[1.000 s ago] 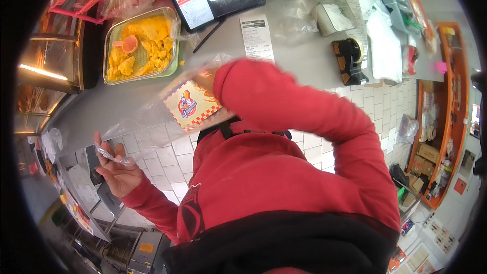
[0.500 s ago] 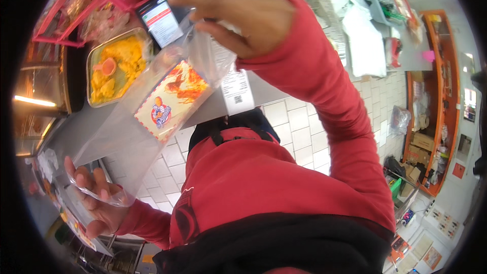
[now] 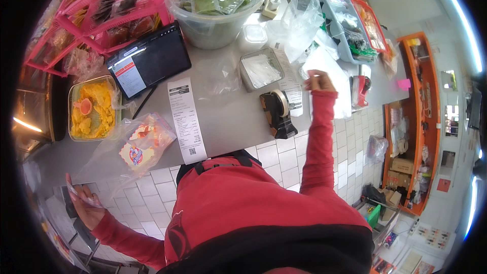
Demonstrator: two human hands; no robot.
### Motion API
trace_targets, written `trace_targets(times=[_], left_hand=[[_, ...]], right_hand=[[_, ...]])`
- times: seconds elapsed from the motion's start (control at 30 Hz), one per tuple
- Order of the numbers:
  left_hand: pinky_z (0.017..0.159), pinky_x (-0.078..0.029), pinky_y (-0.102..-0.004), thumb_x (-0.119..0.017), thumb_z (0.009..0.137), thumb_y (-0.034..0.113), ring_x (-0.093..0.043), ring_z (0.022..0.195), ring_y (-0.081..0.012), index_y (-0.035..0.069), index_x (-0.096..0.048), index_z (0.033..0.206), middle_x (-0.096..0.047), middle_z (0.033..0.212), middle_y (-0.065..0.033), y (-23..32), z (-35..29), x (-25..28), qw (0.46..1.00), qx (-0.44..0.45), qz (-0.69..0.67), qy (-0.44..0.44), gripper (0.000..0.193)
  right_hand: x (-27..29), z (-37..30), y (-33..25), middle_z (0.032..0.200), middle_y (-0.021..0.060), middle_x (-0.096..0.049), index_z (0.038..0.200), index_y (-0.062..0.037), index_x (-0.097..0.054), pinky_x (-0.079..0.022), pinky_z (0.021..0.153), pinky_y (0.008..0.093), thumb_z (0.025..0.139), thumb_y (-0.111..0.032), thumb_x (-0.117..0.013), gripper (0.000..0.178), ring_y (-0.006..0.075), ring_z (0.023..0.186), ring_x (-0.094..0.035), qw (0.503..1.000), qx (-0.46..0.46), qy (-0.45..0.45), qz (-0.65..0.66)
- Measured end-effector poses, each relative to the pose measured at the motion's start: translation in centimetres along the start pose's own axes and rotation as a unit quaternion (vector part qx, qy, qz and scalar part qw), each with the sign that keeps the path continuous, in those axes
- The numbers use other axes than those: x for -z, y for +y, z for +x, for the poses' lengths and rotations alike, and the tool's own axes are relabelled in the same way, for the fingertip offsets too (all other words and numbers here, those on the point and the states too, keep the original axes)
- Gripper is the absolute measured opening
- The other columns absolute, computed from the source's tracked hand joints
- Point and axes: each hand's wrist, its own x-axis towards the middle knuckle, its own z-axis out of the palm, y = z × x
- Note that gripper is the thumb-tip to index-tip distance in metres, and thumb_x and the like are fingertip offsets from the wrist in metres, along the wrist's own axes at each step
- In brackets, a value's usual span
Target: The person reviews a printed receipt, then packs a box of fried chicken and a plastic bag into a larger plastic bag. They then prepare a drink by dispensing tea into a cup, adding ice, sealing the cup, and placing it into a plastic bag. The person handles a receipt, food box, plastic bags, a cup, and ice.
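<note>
My left hand (image 3: 87, 204), at the lower left, has its fingers around the loose end of a clear plastic bag (image 3: 109, 170), with one finger sticking up. Inside the bag's far end is a cream and orange printed packet (image 3: 139, 153), resting at the counter's front edge. My right hand (image 3: 320, 82) is stretched out at the right over white sheets or bags (image 3: 332, 68). Its fingers are bent with a gap to the thumb, and nothing shows between them. A black tape dispenser (image 3: 278, 115) stands left of that hand, and a red one (image 3: 361, 91) to its right.
On the grey counter (image 3: 218, 127) lie a long paper receipt (image 3: 185, 116) and a black tablet (image 3: 149, 61). Around them stand a tray of yellow food (image 3: 96, 107), pink baskets (image 3: 109, 15), a large tub of green packets (image 3: 215, 18), a clear container (image 3: 261, 70) and a grey-blue bin (image 3: 342, 20).
My right hand has let go of the bag and swung right to the white sheets. The packet in the bag now lies lower at the counter edge. My left hand has stayed at the lower left.
</note>
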Motion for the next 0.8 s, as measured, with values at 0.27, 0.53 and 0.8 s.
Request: trace_targets(times=[0.27, 0.53, 0.8], left_hand=[[0.042, -0.028, -0.0154, -0.050, 0.094, 0.022, -0.027, 0.047, -0.0027, -0.007, -0.021, 0.139, -0.030, 0.059, 0.0040, 0.0, -2.0, -1.7, 1.000, -0.008, -0.004, 0.020, 0.061], [0.039, -0.028, -0.0156, -0.048, 0.096, 0.019, -0.023, 0.047, -0.0020, -0.003, -0.022, 0.140, -0.027, 0.059, 0.0046, -0.1, -3.9, -3.1, 0.997, -0.032, 0.022, 0.066, 0.056], [0.039, -0.026, -0.0155, -0.052, 0.093, 0.027, -0.026, 0.046, -0.0009, 0.001, -0.024, 0.141, -0.030, 0.056, 0.0056, 0.4, -3.5, -3.9, 0.992, -0.005, 0.053, 0.114, 0.061]], right_hand=[[-9.4, -2.0, -3.8, 0.073, 0.0043, -0.065, 0.098, -0.0062, -0.062, -0.050, 0.056, 0.0233, 0.090, -0.009, -0.052, 0.014, 0.0085, 0.061, -0.060, 0.906, 0.312, -0.284, -0.026], [0.7, 13.5, 1.0, 0.065, 0.0023, -0.062, 0.109, -0.0089, -0.056, -0.040, 0.045, 0.0190, 0.093, -0.009, -0.043, 0.020, 0.0054, 0.047, -0.048, 0.983, 0.175, -0.025, 0.041], [6.4, 30.1, 22.6, 0.119, 0.0186, -0.056, 0.114, -0.0197, -0.061, -0.046, 0.087, 0.0387, 0.074, -0.031, -0.066, 0.041, 0.0343, 0.106, -0.055, 0.834, 0.040, -0.034, -0.549]])
